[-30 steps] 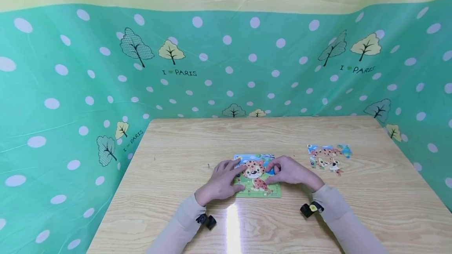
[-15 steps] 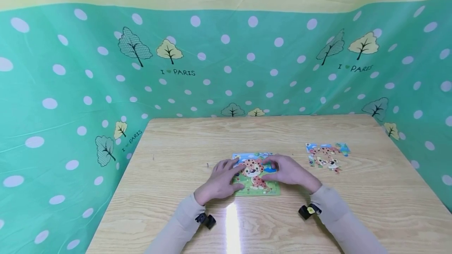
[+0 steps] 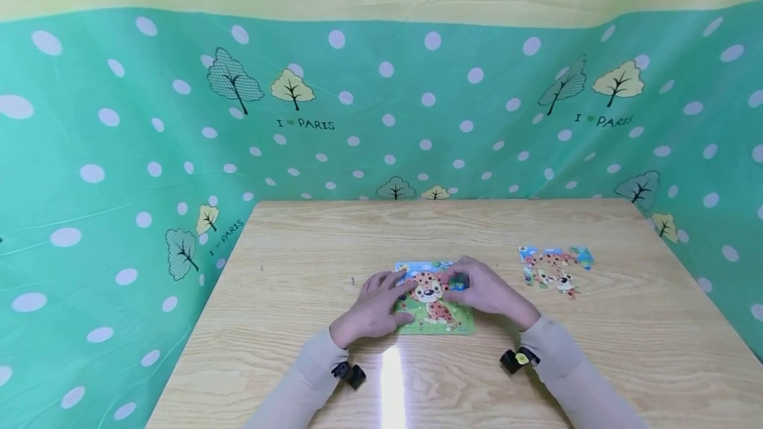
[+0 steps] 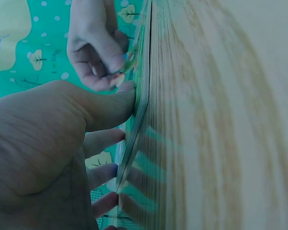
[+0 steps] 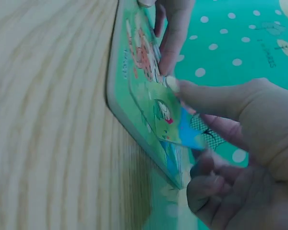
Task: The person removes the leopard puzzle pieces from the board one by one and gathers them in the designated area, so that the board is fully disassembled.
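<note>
A jigsaw board [image 3: 429, 330] with a spotted leopard cub picture lies on the table in front of me. My left hand [image 3: 375, 306] rests on its left side with spread fingers, the thumb near the bottom edge. Over the board's right side, my right hand [image 3: 485, 288] pinches a green and blue puzzle piece [image 5: 158, 112] between thumb and fingers. In the right wrist view this piece stands tilted, close over the board. The left wrist view also shows the right hand [image 4: 93, 50] beyond the left thumb [image 4: 113, 105]. Both hands cover parts of the picture.
To the right of the board, several loose puzzle pieces [image 3: 548, 260] with leopard parts lie in a cluster on the wooden table [image 3: 322, 230]. A dotted green curtain [image 3: 387, 104] hangs behind the table and along its sides.
My right hand has shifted slightly left and away from me over the board, and the piece's printed side now shows between thumb and fingers. The left hand stays in place.
</note>
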A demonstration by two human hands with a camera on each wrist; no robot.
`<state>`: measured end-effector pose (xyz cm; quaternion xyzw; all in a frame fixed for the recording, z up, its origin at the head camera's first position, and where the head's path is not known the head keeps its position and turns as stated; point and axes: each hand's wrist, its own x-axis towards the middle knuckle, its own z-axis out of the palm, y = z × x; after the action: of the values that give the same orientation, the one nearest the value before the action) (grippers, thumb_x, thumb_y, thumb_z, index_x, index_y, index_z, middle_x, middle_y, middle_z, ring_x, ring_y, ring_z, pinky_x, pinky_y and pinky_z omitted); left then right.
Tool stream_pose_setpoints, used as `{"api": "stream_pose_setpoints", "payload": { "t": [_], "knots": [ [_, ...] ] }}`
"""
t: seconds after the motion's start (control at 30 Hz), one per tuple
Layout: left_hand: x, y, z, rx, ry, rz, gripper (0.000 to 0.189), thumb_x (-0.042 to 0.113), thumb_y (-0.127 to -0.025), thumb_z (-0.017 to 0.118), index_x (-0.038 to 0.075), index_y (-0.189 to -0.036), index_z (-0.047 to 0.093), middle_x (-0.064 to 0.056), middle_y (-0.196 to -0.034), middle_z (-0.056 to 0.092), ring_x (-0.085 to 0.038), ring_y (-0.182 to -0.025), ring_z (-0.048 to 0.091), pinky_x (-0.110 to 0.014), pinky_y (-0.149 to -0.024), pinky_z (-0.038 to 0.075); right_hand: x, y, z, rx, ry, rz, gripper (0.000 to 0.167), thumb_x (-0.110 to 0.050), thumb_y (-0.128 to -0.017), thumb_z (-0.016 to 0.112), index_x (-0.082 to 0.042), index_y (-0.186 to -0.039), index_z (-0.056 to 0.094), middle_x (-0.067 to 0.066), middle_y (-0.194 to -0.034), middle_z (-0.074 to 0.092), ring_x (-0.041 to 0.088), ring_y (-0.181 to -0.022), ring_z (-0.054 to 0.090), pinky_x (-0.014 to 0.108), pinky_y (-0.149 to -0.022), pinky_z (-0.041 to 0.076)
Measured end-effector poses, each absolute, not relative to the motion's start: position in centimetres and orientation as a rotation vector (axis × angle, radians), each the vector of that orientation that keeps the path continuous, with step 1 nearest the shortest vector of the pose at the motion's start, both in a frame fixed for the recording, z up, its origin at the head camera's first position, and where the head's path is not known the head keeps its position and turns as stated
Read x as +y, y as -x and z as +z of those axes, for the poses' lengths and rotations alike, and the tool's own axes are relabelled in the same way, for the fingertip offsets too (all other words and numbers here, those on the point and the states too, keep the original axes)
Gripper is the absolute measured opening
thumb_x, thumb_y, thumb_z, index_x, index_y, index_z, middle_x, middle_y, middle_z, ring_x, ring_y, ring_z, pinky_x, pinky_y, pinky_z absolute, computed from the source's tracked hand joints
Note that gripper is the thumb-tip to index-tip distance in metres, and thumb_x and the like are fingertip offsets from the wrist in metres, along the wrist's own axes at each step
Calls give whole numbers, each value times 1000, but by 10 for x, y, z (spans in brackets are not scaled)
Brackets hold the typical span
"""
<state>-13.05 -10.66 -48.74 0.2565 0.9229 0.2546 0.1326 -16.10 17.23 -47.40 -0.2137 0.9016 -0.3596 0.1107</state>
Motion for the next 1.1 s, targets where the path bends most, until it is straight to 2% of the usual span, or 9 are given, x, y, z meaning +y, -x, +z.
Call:
{"api": "stream_pose_setpoints", "payload": {
  "t": [0.13,0.23,0.37,0.47,0.77,1.1],
  "knots": [
    [-107,130,-487,2676,-739,734,67,40,-102,69,22,-162,46,-10,-177,27,-43,-160,23,-67,-131,15,175,162,-474,2567,649,-1184,7,-22,-99,75,-15,-101,77,0,-97,72,15,-76,54,24,-67,46],
    [-107,130,-487,2672,-747,742,66,39,-102,69,21,-162,47,-11,-177,27,-43,-160,24,-68,-130,15,177,164,-476,2523,600,-1214,11,-23,-101,73,-14,-103,79,-1,-96,74,16,-80,58,25,-70,48],
    [-107,130,-487,2668,-756,750,66,39,-103,68,20,-162,47,-11,-176,28,-44,-160,23,-69,-130,16,181,168,-480,2442,535,-1263,18,-26,-104,69,-12,-108,80,2,-105,76,18,-92,63,29,-81,51],
    [-107,130,-487,2667,-756,749,66,40,-103,68,21,-162,47,-11,-177,27,-44,-160,23,-68,-130,15,182,170,-482,2391,507,-1287,22,-27,-106,66,-10,-110,79,5,-106,75,20,-96,63,31,-84,52],
    [-106,129,-485,2670,-762,739,66,39,-103,68,20,-162,47,-13,-176,27,-44,-160,23,-69,-130,15,182,168,-481,2396,501,-1299,23,-28,-108,64,-11,-105,78,5,-97,69,20,-87,57,28,-76,47],
    [-108,128,-487,2675,-766,711,68,42,-103,65,20,-164,44,-12,-178,23,-43,-162,21,-67,-131,14,188,169,-484,2462,485,-1294,25,-28,-108,62,-8,-113,77,5,-100,71,16,-88,60,26,-76,51]
  ]
}}
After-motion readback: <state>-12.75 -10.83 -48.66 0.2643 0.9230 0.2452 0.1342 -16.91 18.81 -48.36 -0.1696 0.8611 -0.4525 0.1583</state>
